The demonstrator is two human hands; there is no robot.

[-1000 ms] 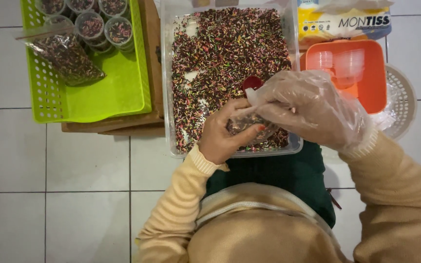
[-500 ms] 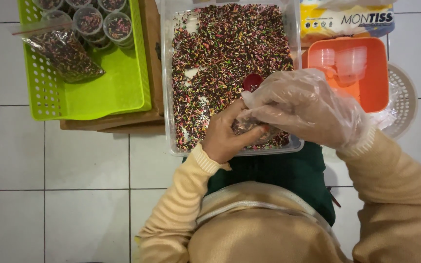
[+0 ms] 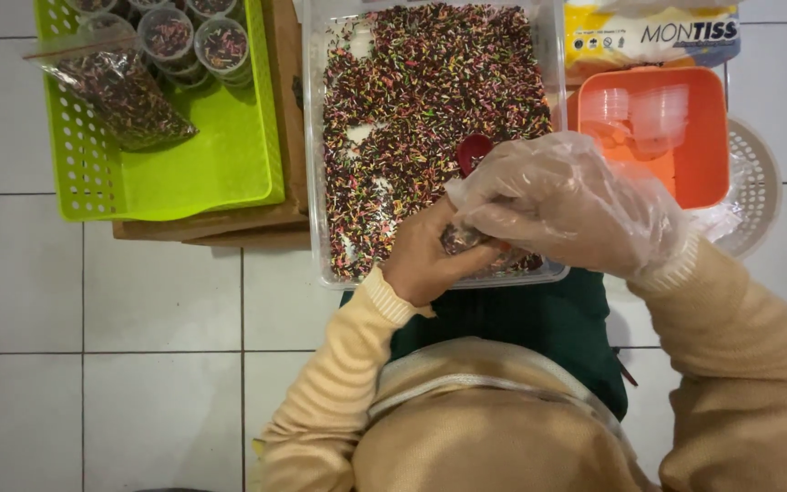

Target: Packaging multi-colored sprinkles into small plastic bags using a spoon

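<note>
A clear plastic tub [image 3: 313, 164] full of multicoloured sprinkles [image 3: 412, 100] lies in front of me. My bare left hand [image 3: 423, 264] is cupped around a small clear cup of sprinkles [image 3: 463, 240] at the tub's near edge. My right hand [image 3: 568, 202], in a thin clear plastic glove, presses down on the top of that same cup. A red scoop [image 3: 473, 150] pokes out of the sprinkles just beyond my hands.
A lime green basket [image 3: 184, 164] at the left holds a bag of sprinkles [image 3: 125, 96] and several filled cups [image 3: 195, 41]. An orange tray [image 3: 699, 146] of empty clear cups, a tissue pack [image 3: 649, 36] and a white perforated basket [image 3: 758, 187] are at the right. White tiled floor lies below.
Both hands have stayed together on the small cup, with only slight finger shifts. The view has drifted a little.
</note>
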